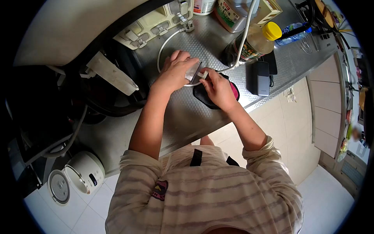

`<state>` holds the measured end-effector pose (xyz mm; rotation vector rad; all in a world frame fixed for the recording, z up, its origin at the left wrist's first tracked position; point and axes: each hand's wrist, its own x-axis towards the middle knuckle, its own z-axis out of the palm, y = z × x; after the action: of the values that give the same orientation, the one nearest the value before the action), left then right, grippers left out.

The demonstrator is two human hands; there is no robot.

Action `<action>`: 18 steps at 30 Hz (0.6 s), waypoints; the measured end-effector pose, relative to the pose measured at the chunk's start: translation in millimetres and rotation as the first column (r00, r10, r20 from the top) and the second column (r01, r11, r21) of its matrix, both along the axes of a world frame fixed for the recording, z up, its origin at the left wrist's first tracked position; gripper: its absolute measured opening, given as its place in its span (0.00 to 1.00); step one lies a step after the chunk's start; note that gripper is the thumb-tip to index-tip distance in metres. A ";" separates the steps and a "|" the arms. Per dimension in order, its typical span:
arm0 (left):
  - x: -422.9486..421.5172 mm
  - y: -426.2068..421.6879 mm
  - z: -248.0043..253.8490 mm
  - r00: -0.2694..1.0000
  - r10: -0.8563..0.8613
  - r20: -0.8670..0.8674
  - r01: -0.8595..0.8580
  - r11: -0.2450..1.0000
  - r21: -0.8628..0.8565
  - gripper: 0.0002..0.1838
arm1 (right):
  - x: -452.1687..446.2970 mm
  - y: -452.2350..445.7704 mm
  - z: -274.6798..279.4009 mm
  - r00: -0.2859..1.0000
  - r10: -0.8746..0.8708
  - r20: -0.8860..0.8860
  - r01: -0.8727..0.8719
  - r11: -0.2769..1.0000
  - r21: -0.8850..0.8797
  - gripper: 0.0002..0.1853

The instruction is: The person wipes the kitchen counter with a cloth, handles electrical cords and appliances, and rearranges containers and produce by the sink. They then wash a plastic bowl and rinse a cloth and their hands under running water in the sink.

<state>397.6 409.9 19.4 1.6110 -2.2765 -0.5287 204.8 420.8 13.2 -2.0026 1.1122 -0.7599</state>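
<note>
My left hand [177, 70] is curled over a small, flat, greyish device [192, 73] with a dark edge, held just above the metal counter. Close beside it, my right hand [220, 89] pinches a small white plug-like piece [204, 75] against or very near the device's dark edge. Whether the two are joined I cannot tell. Under my right hand lies a black pouch [202, 95] with a pinkish-red part showing. A white cable [160, 50] loops around my left hand, with a mains plug [189, 26] at its far end.
A cream power strip [156, 25] lies at the back. To the right stand a yellow-capped bottle [251, 45], a large jug [233, 15] and a dark grey power bank [261, 80]. A rice cooker [83, 171] with its lid up sits at lower left.
</note>
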 end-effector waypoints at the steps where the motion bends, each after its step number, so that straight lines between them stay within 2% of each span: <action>1: 1.6 -1.1 -0.3 0.999 -0.009 -0.042 0.010 1.000 0.024 0.37 | 0.3 -1.1 0.8 1.000 0.025 -0.015 -0.025 1.000 -0.008 0.14; 5: 3.0 -0.6 -0.6 0.997 -0.016 -0.071 0.017 1.000 0.015 0.37 | 5.6 0.8 -5.1 0.998 -0.010 -0.060 0.007 0.999 -0.050 0.15; 8: 3.3 -1.8 -1.2 0.997 -0.024 -0.071 0.023 1.000 -0.014 0.36 | 6.7 -2.8 -7.0 0.999 -0.043 -0.029 0.044 0.999 0.018 0.17; 10: 1.8 -0.4 2.9 0.995 0.002 -0.097 0.002 0.999 0.035 0.38 | 2.8 -7.5 -3.5 0.999 0.037 0.014 -0.038 0.990 0.135 0.21; 11: 0.5 0.8 2.7 0.995 -0.001 -0.098 0.005 0.999 0.036 0.38 | 1.9 -7.0 -4.7 0.999 0.034 0.014 -0.035 0.990 0.136 0.21; 13: -3.2 2.1 0.5 0.992 0.002 -0.130 0.000 1.000 0.013 0.37 | -1.1 -6.6 -12.1 0.967 -0.063 0.248 -0.002 0.968 0.253 0.29; 14: -4.8 1.8 -0.6 0.991 -0.001 -0.133 0.002 1.000 0.010 0.37 | -6.5 -8.7 -27.8 0.956 -0.135 0.259 -0.003 0.883 0.469 0.35; 15: -6.2 2.1 -2.1 0.993 -0.002 -0.115 0.000 1.000 -0.011 0.36 | -7.6 -9.9 -20.0 0.957 -0.134 0.256 -0.001 0.884 0.467 0.35; 16: -8.0 3.6 -3.7 0.995 0.000 -0.097 -0.002 1.000 -0.028 0.34 | -8.4 -10.8 -4.4 0.895 -0.298 0.333 -0.063 0.654 0.754 0.37; 17: -8.9 4.6 -5.1 0.995 0.000 -0.101 -0.003 1.000 -0.025 0.34 | -8.7 -10.1 8.8 0.814 -0.475 0.333 -0.179 0.341 0.923 0.38; 18: -8.3 3.9 -5.8 0.994 -0.010 -0.105 0.004 0.999 -0.051 0.34 | -4.4 -7.9 16.4 0.831 -0.465 0.305 -0.179 0.297 0.938 0.34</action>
<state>389.3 413.8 13.6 1.5152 -2.2019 -0.5400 200.4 412.9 29.6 -0.5479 1.0109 -0.4640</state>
